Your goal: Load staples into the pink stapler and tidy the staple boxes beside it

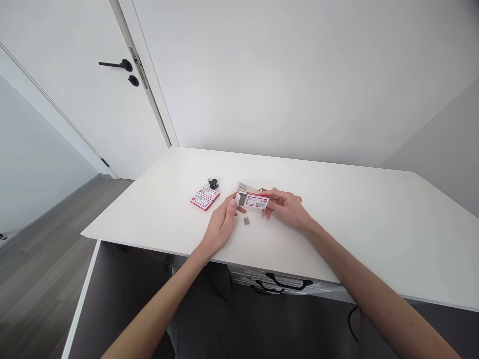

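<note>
A small white-and-red carton [256,201] is held up between my two hands above the white tabletop. Its left end stands open, with a white flap bent outward and a grey-brown interior showing. My left hand [221,219] grips that end, thumb on the flap. At the other end, the fingers of my right hand [286,205] are closed round the carton's edge. A small flat grey piece [247,221] lies on the table just below the carton. Behind the carton is a beige item with a printed label [243,187], partly hidden by it.
Left of my hands lie white-and-red cartons [204,198] side by side, with a small black object [213,184] behind them. An orange-pink item [299,199] peeks out past my right hand. The white table [374,224] meets a wall; drawers with black handles [288,281] sit below its front edge.
</note>
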{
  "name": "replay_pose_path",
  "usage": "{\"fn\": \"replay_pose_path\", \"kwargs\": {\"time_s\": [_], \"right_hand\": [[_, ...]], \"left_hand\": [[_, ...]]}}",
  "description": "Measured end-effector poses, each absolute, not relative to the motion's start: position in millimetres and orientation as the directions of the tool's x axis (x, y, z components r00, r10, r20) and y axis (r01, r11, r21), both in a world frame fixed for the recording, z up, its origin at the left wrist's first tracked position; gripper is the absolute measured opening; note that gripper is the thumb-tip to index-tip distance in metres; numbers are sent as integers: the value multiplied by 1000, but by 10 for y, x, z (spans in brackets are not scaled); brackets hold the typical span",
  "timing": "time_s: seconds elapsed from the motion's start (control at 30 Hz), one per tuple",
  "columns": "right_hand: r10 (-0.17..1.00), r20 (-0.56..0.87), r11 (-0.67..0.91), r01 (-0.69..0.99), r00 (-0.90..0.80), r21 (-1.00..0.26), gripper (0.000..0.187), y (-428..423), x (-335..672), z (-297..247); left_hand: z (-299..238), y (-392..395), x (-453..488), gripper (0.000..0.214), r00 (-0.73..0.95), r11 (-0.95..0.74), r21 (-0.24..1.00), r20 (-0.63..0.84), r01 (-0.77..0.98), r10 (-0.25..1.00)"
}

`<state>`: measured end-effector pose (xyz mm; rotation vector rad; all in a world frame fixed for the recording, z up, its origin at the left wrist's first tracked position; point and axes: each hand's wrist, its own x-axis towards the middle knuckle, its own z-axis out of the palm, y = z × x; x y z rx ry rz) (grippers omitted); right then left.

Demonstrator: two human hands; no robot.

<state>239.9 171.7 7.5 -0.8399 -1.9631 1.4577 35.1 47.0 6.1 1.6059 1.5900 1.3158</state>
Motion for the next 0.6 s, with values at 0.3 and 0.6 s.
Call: {"fn": "replay_pose_path", "kwargs": {"time_s": [0.3, 0.6], "right_hand": [[594, 30, 178, 95, -804, -979, 49, 1755, 2435, 29], [611, 28, 190, 112, -791, -975, 55, 1762, 2434, 20]], "left_hand": [[-92, 555, 295, 47, -274, -101, 892, 241, 441, 931], [11, 496, 332, 66, -162, -87, 861, 191, 501, 968]]}}
